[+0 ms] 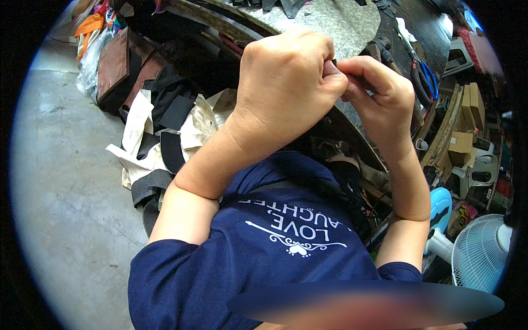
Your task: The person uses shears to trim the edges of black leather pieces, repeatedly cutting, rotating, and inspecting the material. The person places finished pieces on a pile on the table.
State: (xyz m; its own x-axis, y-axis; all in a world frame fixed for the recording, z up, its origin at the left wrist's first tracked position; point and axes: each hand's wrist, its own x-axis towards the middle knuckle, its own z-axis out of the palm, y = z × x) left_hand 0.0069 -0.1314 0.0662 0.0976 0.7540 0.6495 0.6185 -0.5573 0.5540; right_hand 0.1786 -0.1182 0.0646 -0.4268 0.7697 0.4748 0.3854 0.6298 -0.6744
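Note:
My left hand [286, 82] is raised in front of my chest, its fingers curled into a fist with the thumb tucked at the side. Right against it, my right hand [382, 91] pinches with thumb and forefinger. The fingertips of both meet, and a tiny dark bit shows between them, too small to name. Beyond the hands lies a speckled grey stone slab [355, 33] with black cut pieces [286, 5] at its far edge. A blue-handled tool [429, 81], perhaps scissors, lies to the right of my right hand.
White and black material scraps [190, 129] are heaped at the left, beside brown boards [114, 66] and a clear plastic bag [91, 71]. At the lower right stands a white fan [479, 256] near a blue slipper-like thing [440, 209]. Cardboard boxes [462, 143] sit farther right.

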